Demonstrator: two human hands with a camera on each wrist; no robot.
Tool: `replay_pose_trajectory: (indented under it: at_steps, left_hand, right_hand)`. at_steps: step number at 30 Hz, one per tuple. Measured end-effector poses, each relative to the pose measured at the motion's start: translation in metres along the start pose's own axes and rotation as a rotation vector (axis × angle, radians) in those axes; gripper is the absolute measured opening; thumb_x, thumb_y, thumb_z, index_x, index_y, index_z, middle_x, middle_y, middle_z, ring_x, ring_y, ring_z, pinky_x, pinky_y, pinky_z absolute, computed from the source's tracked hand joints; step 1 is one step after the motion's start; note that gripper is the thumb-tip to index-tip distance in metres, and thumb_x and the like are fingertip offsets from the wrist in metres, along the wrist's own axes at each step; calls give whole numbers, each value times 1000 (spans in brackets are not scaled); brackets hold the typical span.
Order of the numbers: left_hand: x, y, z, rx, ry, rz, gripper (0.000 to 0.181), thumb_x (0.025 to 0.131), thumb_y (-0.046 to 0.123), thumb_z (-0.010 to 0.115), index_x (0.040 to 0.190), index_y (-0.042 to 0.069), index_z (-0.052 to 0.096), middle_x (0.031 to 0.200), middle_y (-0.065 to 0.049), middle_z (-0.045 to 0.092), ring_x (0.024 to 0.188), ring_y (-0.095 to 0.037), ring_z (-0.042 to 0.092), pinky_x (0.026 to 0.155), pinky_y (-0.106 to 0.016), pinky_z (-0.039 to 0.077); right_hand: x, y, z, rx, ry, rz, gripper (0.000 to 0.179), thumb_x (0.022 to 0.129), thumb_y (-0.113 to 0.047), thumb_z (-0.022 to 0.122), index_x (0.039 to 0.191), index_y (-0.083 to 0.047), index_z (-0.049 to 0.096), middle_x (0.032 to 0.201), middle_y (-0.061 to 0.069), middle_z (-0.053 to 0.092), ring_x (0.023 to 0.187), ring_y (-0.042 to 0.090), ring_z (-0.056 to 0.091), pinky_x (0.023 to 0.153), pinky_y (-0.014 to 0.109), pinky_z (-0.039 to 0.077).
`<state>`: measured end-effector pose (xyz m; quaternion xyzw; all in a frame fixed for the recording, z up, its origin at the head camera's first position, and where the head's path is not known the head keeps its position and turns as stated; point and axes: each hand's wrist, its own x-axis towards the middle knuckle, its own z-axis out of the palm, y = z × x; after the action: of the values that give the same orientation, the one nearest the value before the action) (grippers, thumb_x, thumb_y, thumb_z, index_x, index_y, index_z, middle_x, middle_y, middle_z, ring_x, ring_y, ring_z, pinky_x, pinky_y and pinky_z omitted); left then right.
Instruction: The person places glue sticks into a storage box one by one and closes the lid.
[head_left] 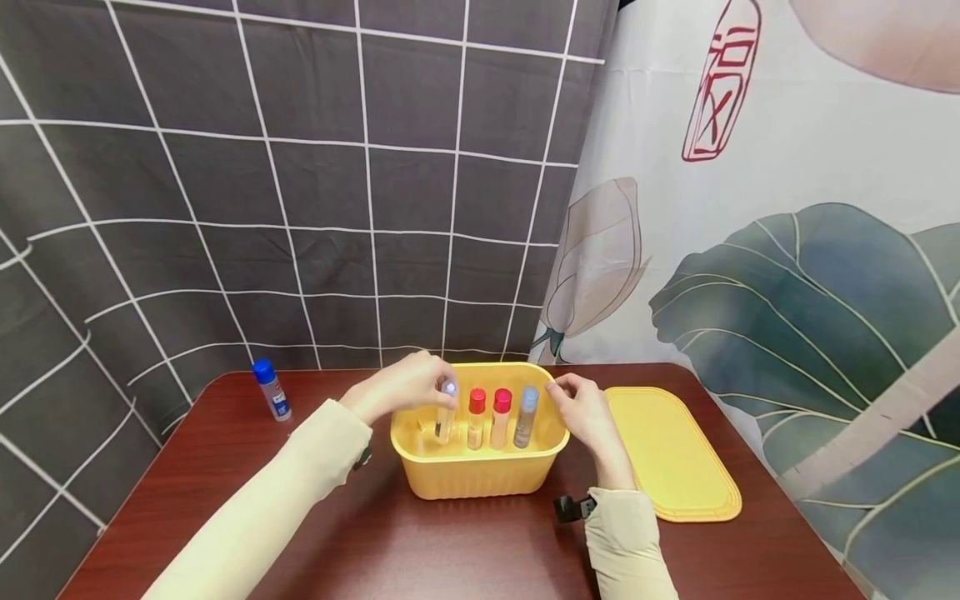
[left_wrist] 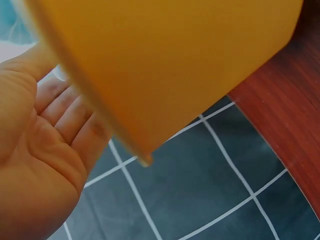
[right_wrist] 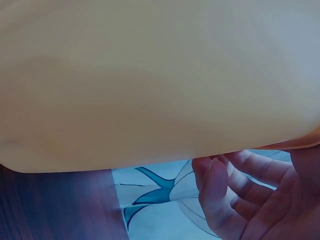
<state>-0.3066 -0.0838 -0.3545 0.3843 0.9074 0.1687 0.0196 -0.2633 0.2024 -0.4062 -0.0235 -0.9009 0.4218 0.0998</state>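
Note:
In the head view a yellow plastic bin (head_left: 480,479) stands mid-table. My left hand (head_left: 405,385) reaches over its left rim and pinches the pale cap of a clear glue stick (head_left: 444,427), which stands upright inside. In the left wrist view the bin's wall (left_wrist: 170,60) hides the fingertips and most of that stick. To its right in the bin are two red-capped glue sticks (head_left: 476,417) and a light-blue-capped one (head_left: 526,417). My right hand (head_left: 588,408) grips the bin's right rim, thumb and forefinger close together there in the right wrist view (right_wrist: 212,177).
A blue-capped glue stick (head_left: 273,392) stands at the table's back left. Flat on the table to the bin's right lies a yellow lid (head_left: 678,454). Behind the dark red table (head_left: 420,550) hang a grey checked curtain (head_left: 315,183) and a lotus-print cloth (head_left: 637,125).

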Motion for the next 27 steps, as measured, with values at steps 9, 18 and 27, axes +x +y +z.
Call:
replay_pose_trajectory:
  at_steps: [9,18,27]
  left_hand:
    - [8,-4,12,16,-51,23,13,81,19,80,80,15,67,69,11,58,66,-10,54,66,-26,48]
    - [11,-4,16,18,-63,13,14,84,21,79,82,16,65,70,10,57,67,-11,54,65,-26,48]
    - [11,-6,21,3,-78,0,14,84,20,78,83,18,64,72,10,57,70,-11,54,68,-26,47]
  right_hand:
    - [1,0,1,1,7,7,24,97,-26,61,101,-4,69,81,8,60,73,23,55,63,30,48]
    - [0,-1,-1,1,2,11,25,97,-26,61,102,-3,69,81,8,59,74,23,55,63,30,47]
    - [-1,-1,-1,3,-3,5,25,98,-25,61,102,-3,69,81,8,59,74,23,55,63,30,47]
